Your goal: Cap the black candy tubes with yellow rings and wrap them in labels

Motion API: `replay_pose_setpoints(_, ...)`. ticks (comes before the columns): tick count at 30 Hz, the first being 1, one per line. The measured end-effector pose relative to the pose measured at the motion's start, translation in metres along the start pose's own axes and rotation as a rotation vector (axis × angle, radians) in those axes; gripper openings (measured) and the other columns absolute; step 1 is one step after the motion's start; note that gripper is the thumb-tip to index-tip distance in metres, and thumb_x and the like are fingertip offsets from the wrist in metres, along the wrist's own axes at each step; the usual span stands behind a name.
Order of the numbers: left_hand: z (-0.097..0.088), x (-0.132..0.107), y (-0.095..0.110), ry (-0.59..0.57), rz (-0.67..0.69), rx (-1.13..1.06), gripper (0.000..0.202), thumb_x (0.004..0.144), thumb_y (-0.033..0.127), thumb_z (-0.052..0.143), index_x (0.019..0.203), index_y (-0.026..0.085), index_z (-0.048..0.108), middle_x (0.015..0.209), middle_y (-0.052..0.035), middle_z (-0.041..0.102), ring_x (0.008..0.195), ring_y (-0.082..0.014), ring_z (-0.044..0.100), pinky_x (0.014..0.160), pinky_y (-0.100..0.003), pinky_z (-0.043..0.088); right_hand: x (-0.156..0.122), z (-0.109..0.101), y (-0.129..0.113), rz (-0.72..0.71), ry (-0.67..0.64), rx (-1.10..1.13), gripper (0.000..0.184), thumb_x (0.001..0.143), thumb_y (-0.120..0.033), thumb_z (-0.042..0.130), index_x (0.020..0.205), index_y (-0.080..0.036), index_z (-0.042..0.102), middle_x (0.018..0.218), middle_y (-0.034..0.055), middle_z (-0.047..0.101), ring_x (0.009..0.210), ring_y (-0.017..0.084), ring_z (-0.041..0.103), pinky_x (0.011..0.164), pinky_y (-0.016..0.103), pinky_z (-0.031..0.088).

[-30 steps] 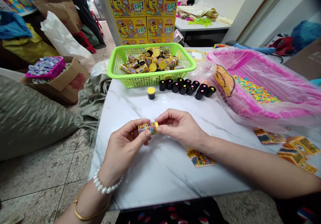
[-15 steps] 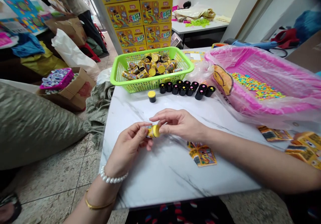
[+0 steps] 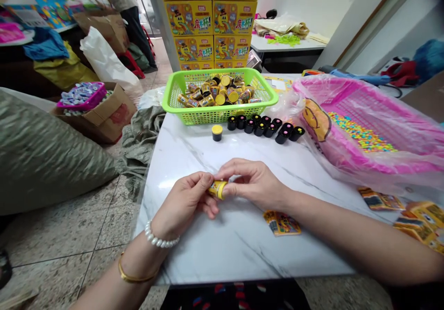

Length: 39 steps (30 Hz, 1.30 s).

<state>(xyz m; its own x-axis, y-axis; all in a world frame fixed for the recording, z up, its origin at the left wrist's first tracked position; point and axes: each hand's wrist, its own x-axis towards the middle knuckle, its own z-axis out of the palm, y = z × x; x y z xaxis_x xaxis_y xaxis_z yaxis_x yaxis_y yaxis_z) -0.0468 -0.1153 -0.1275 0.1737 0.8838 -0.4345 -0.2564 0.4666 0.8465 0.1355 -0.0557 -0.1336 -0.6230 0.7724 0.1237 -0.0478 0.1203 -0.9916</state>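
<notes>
Pinching a small yellow-capped tube (image 3: 218, 189), the left hand (image 3: 183, 203) and right hand (image 3: 253, 182) clamp it together above the white marble counter (image 3: 243, 250). Its long axis lies nearly level, the cap pointing toward the right hand. Marble spreads from the hands to the counter's near edge; tile floor (image 3: 58, 236) lies past its left edge, a green basket (image 3: 218, 102) at its far edge.

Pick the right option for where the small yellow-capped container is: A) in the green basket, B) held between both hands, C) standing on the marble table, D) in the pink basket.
B: the yellow-capped container is gripped between the left hand and the right hand, above the marble table.
</notes>
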Motion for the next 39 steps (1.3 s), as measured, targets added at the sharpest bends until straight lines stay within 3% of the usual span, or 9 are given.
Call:
replay_pose_setpoints(6, 0.0007, -0.0014, 0.0017, -0.022, -0.018, -0.058, 0.038, 0.083, 0.050, 0.066, 0.079, 0.012, 0.064, 0.062, -0.0047, 0.070, 0.043, -0.0102, 0.061, 0.041, -0.018, 0.050, 0.0018, 0.0014, 0.0017, -0.015, 0.120, 0.081, 0.009, 0.074, -0.030, 0.078, 0.076, -0.021, 0.076, 0.078, 0.0017, 0.063, 0.067, 0.012, 0.061, 0.062, 0.027, 0.054)
replay_pose_setpoints(9, 0.0008, -0.0021, 0.0037, -0.017, -0.027, -0.084, 0.033, 0.081, 0.045, 0.070, 0.080, 0.013, 0.063, 0.062, -0.0034, 0.069, 0.042, -0.0093, 0.061, 0.040, -0.017, 0.048, 0.0014, 0.0002, 0.0002, 0.011, 0.084, 0.065, 0.014, 0.075, -0.027, 0.077, 0.088, -0.023, 0.075, 0.086, 0.0017, 0.064, 0.071, 0.012, 0.061, 0.062, 0.026, 0.054)
replay_pose_setpoints(12, 0.0009, -0.0020, 0.0030, -0.009, -0.036, -0.080, 0.033, 0.081, 0.046, 0.070, 0.078, 0.014, 0.062, 0.058, -0.0019, 0.068, 0.040, -0.0093, 0.059, 0.038, -0.016, 0.047, -0.0012, -0.0013, -0.0010, -0.081, 0.020, -0.060, 0.024, 0.075, -0.022, 0.077, 0.098, -0.027, 0.076, 0.098, 0.0034, 0.064, 0.084, 0.014, 0.062, 0.066, 0.025, 0.053)
replay_pose_setpoints(16, 0.0004, -0.0024, 0.0010, -0.056, -0.072, -0.064, 0.037, 0.085, 0.049, 0.064, 0.075, 0.014, 0.061, 0.058, -0.0026, 0.067, 0.039, -0.0100, 0.059, 0.038, -0.018, 0.047, -0.0033, -0.0005, 0.0007, -0.152, 0.049, -0.056, 0.010, 0.072, -0.020, 0.080, 0.082, -0.024, 0.077, 0.086, 0.0023, 0.062, 0.074, 0.011, 0.061, 0.060, 0.023, 0.053)
replay_pose_setpoints(23, -0.0006, -0.0008, 0.0016, -0.106, 0.066, -0.109, 0.031, 0.081, 0.031, 0.072, 0.108, 0.015, 0.066, 0.088, -0.0062, 0.069, 0.079, -0.0169, 0.066, 0.057, -0.024, 0.056, -0.0020, 0.0014, 0.0044, -0.130, 0.058, 0.185, 0.009, 0.075, -0.021, 0.077, 0.074, -0.018, 0.069, 0.086, 0.0003, 0.057, 0.060, 0.009, 0.063, 0.049, 0.023, 0.059)
replay_pose_setpoints(26, -0.0027, 0.0021, 0.0003, -0.021, 0.137, -0.077, 0.023, 0.082, 0.032, 0.072, 0.092, 0.012, 0.069, 0.085, -0.0063, 0.067, 0.074, -0.0132, 0.063, 0.055, -0.019, 0.053, -0.0037, 0.0023, 0.0034, -0.095, 0.103, 0.060, 0.010, 0.079, -0.021, 0.074, 0.086, -0.018, 0.067, 0.088, 0.0008, 0.060, 0.061, 0.009, 0.064, 0.053, 0.023, 0.059)
replay_pose_setpoints(29, -0.0046, 0.0029, -0.0001, 0.073, 0.175, -0.063, 0.023, 0.082, 0.033, 0.072, 0.087, 0.012, 0.067, 0.083, -0.0050, 0.067, 0.069, -0.0114, 0.060, 0.050, -0.018, 0.050, -0.0064, 0.0039, 0.0028, -0.138, 0.106, -0.180, 0.032, 0.076, -0.017, 0.074, 0.107, -0.021, 0.066, 0.101, 0.0039, 0.062, 0.074, 0.011, 0.065, 0.059, 0.022, 0.059)
replay_pose_setpoints(32, -0.0043, 0.0011, 0.0006, 0.070, 0.189, -0.070, 0.024, 0.080, 0.033, 0.075, 0.090, 0.013, 0.066, 0.080, -0.0036, 0.066, 0.066, -0.0108, 0.058, 0.048, -0.017, 0.048, -0.0078, 0.0054, 0.0024, -0.201, 0.099, -0.327, 0.032, 0.076, -0.010, 0.068, 0.107, -0.021, 0.067, 0.103, 0.0046, 0.061, 0.083, 0.012, 0.065, 0.067, 0.024, 0.061)
replay_pose_setpoints(39, -0.0002, -0.0026, 0.0027, 0.103, 0.221, 0.088, 0.031, 0.074, 0.031, 0.079, 0.097, 0.013, 0.066, 0.088, -0.0045, 0.068, 0.066, -0.0104, 0.059, 0.058, -0.022, 0.050, -0.0049, 0.0081, 0.0056, 0.063, 0.116, -0.081, 0.026, 0.077, -0.015, 0.070, 0.102, -0.018, 0.061, 0.096, 0.0038, 0.066, 0.084, 0.014, 0.069, 0.076, 0.030, 0.063)
